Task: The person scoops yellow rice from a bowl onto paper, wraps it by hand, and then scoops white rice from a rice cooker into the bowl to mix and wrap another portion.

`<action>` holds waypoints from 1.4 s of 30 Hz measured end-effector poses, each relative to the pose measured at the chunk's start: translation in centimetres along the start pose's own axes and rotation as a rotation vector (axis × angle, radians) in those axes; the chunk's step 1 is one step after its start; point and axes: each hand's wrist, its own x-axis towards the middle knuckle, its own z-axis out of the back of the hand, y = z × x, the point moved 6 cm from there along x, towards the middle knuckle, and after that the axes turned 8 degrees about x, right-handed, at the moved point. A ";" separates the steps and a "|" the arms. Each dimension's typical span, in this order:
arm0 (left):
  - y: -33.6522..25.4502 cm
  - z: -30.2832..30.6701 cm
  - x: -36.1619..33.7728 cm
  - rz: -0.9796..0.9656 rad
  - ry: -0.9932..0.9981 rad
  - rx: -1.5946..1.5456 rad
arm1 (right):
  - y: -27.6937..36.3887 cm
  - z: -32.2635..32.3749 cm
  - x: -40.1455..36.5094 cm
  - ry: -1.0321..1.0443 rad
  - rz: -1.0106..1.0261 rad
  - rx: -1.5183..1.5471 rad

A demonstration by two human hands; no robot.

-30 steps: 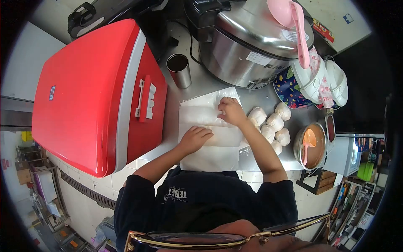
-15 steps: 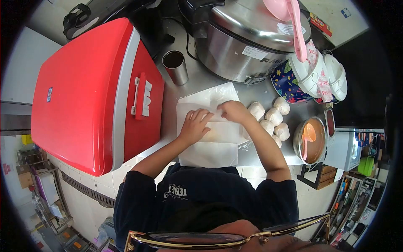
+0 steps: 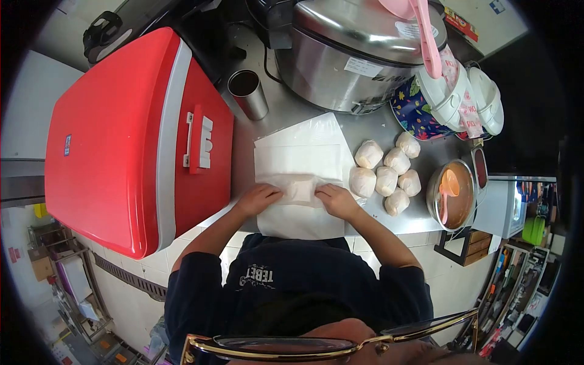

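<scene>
A small bundle of white wrapping paper (image 3: pixel 300 189) lies between my hands, something pale faintly showing through it. My left hand (image 3: pixel 260 199) is closed at its left end, fingers pinching the paper. At the right end my right hand (image 3: pixel 336 201) pinches the paper in the same way. Beneath the bundle is a stack of white paper sheets (image 3: pixel 304 131), resting on the steel counter. Several round paper-wrapped parcels (image 3: pixel 385 180) sit just right of the stack.
A red cooler box (image 3: pixel 115 146) stands at the left, a steel tumbler (image 3: pixel 248 96) behind the paper. A large rice cooker (image 3: pixel 340 67) fills the back. To the right are a bowl of brown sauce (image 3: pixel 461 204) with an orange ladle (image 3: pixel 449 184) and a patterned container (image 3: pixel 409 109).
Both hands have come nearer to my body and moved to the two ends of the paper. The flat, folded sheet is now a narrow bundle between them.
</scene>
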 end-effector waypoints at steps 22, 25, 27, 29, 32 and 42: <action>-0.8 1.5 5.8 0.179 0.017 0.311 | -3.8 0.5 4.4 -0.014 -0.403 0.207; -2.5 0.7 3.9 0.129 -0.054 0.241 | -2.3 -0.9 2.9 -0.112 -0.491 0.161; -3.3 0.5 2.9 0.070 -0.183 0.233 | -1.0 -1.7 1.5 -0.289 -0.494 0.045; -3.8 1.1 2.5 0.091 -0.221 0.151 | -0.1 -2.4 0.9 -0.381 -0.460 0.033; -3.4 1.0 2.2 0.122 -0.260 0.043 | 1.2 -3.0 0.3 -0.452 -0.414 -0.002; -7.7 0.2 4.8 0.014 -0.701 -0.330 | -3.3 -3.8 1.0 -0.682 -1.109 1.255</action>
